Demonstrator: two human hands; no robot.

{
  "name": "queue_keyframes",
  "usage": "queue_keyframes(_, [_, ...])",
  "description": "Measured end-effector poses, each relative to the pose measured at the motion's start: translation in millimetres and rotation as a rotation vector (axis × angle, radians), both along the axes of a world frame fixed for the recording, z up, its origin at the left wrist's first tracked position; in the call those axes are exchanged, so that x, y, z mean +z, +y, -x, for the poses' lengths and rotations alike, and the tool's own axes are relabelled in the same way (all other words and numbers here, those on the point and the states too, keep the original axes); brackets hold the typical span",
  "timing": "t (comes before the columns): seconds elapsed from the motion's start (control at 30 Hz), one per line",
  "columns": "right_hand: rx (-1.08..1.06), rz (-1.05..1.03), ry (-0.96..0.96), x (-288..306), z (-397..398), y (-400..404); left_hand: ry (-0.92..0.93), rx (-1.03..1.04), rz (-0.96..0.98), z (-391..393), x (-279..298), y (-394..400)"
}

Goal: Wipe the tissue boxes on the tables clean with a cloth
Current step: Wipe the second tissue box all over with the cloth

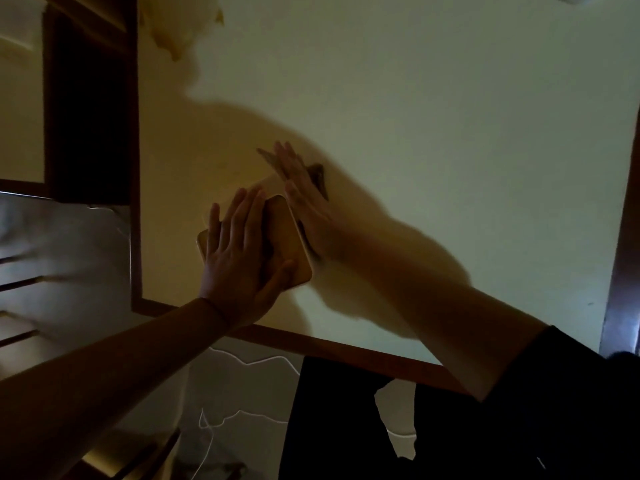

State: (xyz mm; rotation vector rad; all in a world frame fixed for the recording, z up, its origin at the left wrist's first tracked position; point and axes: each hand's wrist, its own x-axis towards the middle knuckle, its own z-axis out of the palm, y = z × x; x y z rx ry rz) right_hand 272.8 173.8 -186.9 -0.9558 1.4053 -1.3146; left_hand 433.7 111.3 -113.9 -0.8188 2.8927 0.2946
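— Tissue box (287, 237), is that what sits between the two hands? Start me with the big things.

— Biggest is the worktop (450, 133), pale with a dark wooden rim, lit from one side so the arms throw a long shadow over it. Beyond its far corner lies something pale and crumpled (180, 26); too blurred for me to say whether that is the cloth. On the near side, dark clothing and a thin white cable (207, 431) on the floor.

— And the box?

— A small golden box with rounded corners, on the worktop near the left edge. The left hand (239, 251) lies flat over its top and near side, fingers straight, thumb against the corner. The right hand (304, 202) presses flat along the far side, fingers also straight. Neither grip curls round anything; both are open palms.

— Is there a cloth under either palm?

— I cannot tell. A dark scrap (320, 176) shows just beyond the right fingers, unclear.

— So how should the wiping go?

— My judgement: let the left palm steady the box so it does not slide, and draw the right along each face in turn, ends and rounded corners included.
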Motion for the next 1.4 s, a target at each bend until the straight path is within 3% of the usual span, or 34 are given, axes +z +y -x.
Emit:
queue_keyframes(0.2, [0.111, -0.091, -0.180, 13, -26, 90, 0.008, 0.006, 0.000, 1, 0, 0])
queue_keyframes(0.3, [0.090, -0.103, -0.183, 13, -43, 123, 0.008, 0.006, -0.007, 0, -1, 1])
queue_keyframes(0.4, [0.027, -0.106, -0.142, 14, -53, 127, 0.012, -0.003, -0.004, 0, -2, 0])
queue_keyframes(0.53, [-0.044, -0.066, -0.230, 17, -44, 93, 0.009, -0.010, 0.005, 1, -1, -1])
queue_keyframes(0.67, [-0.027, -0.038, -0.066, 6, -23, 33, 0.009, -0.019, -0.002, 1, 0, -1])
queue_keyframes(0.9, [-0.015, -0.122, -0.074, 16, 16, -35, 0.008, -0.021, 0.000, -1, 0, -1])
queue_keyframes(1.0, [0.090, -0.087, 0.174, 5, 17, -22, 0.014, -0.016, 0.006, -1, -1, -1])
queue_keyframes(1.07, [0.115, -0.097, 0.243, 1, 10, -7, 0.013, -0.015, 0.001, -2, -1, -1])
queue_keyframes(1.2, [0.010, -0.070, -0.091, 19, -14, 32, 0.038, -0.008, -0.010, -2, -1, 0])
queue_keyframes(1.4, [0.109, -0.057, -0.120, 18, -35, 102, 0.088, 0.004, -0.051, -2, 0, 1])
